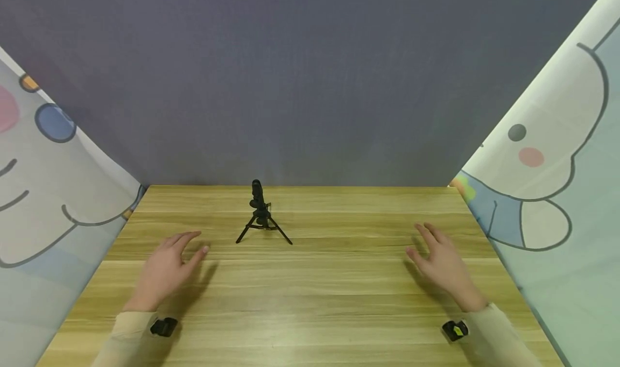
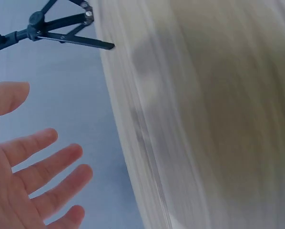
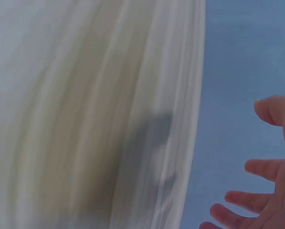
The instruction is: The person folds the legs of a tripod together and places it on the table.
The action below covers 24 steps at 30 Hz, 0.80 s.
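Observation:
A small black tripod (image 1: 261, 216) stands upright on the wooden table, left of the middle and toward the back. Its legs are spread, and knobs show along its post. My left hand (image 1: 167, 270) is to the left of it and nearer the front, fingers apart, holding nothing. In the left wrist view, part of the tripod (image 2: 61, 28) appears beyond the thumb of my left hand (image 2: 33, 176). Over the right part of the table is my right hand (image 1: 443, 262), far from the tripod, its fingers spread and holding nothing. The right wrist view shows only that hand (image 3: 261, 191) and the table.
The wood-grain table (image 1: 300, 302) ends at a dark grey backdrop (image 1: 310, 87). Cloth panels with cartoon prints hang at the left (image 1: 58, 184) and at the right (image 1: 547, 178). Each wrist carries a small black device, one on the left (image 1: 163, 326) and one on the right (image 1: 454, 331).

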{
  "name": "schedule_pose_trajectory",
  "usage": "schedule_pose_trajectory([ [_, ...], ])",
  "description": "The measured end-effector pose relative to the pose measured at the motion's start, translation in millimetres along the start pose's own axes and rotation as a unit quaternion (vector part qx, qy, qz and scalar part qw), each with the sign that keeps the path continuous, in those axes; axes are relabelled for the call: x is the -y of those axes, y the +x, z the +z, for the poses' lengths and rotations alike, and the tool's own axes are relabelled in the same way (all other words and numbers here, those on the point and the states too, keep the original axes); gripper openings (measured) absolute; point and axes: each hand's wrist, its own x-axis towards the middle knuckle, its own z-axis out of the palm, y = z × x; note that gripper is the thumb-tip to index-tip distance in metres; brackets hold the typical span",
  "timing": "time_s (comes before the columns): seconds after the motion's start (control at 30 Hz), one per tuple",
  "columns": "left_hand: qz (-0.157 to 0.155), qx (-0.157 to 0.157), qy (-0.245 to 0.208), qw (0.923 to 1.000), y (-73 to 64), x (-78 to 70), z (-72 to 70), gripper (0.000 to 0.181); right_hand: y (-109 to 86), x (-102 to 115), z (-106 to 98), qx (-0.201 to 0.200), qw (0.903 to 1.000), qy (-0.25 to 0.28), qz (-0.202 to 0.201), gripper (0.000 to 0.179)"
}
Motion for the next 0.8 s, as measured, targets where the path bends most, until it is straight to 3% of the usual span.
schedule_pose_trajectory([
  [0.17,-0.009,0.008,-0.066,0.9978,6.4,-5.2,4.6,0.044,8.3,10,8,-0.010,0.9994,0.033,-0.011,0.059],
  [0.37,-0.012,-0.004,-0.141,0.9899,13.7,-10.9,11.6,0.031,20.8,28,20,-0.022,0.9963,0.076,-0.032,0.055],
  [0.57,-0.026,-0.007,-0.209,0.9776,21.8,-15.7,19.6,0.026,34.6,51,37,-0.007,0.9924,0.108,-0.059,0.055],
  [0.8,-0.039,0.013,-0.260,0.9647,31.6,-24.2,29.1,0.028,51.0,83,52,0.027,0.9866,0.143,-0.072,0.054],
])
